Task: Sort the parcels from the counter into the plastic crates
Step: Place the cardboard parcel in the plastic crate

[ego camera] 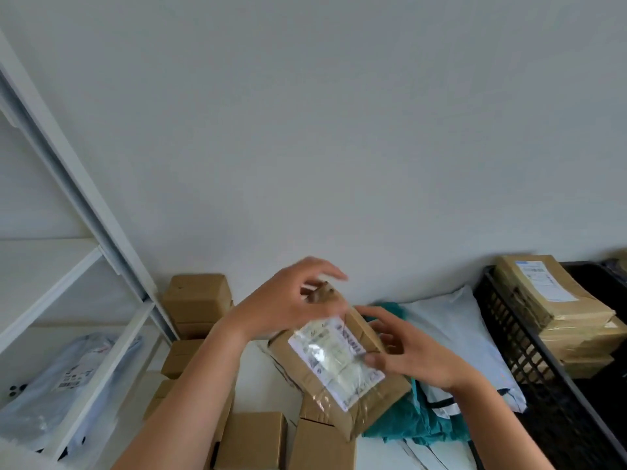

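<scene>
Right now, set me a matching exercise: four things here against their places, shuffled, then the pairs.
1 brown paper parcel with a white label
2 teal plastic mailer bag
3 stack of flat brown parcels
4 pale plastic bag

A in the black plastic crate
B on the white shelf rack
C in the right hand
D lying on the white counter

Pairs: 1-C; 2-D; 3-A; 4-B
</scene>
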### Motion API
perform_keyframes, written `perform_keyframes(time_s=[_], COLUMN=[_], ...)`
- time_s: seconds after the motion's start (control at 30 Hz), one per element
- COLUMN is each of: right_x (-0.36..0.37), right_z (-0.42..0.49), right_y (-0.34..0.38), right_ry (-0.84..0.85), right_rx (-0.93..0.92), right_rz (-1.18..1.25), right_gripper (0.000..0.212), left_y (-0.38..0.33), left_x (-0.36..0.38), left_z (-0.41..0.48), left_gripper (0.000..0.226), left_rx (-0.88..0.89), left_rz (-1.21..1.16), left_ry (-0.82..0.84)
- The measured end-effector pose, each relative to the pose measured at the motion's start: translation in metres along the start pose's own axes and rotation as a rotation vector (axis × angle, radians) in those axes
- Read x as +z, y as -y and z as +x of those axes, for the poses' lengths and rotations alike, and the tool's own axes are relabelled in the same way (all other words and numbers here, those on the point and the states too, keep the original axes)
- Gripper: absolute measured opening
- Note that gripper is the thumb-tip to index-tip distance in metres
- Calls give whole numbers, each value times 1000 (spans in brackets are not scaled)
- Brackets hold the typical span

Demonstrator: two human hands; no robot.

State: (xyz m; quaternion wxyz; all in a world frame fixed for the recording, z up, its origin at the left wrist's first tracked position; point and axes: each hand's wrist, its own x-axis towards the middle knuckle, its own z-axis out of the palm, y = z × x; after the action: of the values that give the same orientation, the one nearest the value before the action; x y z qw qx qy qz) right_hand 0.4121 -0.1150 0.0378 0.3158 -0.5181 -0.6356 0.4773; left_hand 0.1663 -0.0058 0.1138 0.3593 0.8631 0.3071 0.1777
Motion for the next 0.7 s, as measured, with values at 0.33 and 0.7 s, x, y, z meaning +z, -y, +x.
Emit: perform_keyframes(time_s=[0.33,0.7], right_x=[26,9], right_z=[8,-14], right_y=[-22,-11], right_ry=[-545,-306], right_rx=[61,-16], right_rz=[531,324], right_gripper=[63,85], left_y=[37,30], left_x=[81,72], left_z=[-27,-37], left_gripper=[77,92], left_rx=[-275,-172], left_rz=[-420,-501], left_ry=[-72,-191])
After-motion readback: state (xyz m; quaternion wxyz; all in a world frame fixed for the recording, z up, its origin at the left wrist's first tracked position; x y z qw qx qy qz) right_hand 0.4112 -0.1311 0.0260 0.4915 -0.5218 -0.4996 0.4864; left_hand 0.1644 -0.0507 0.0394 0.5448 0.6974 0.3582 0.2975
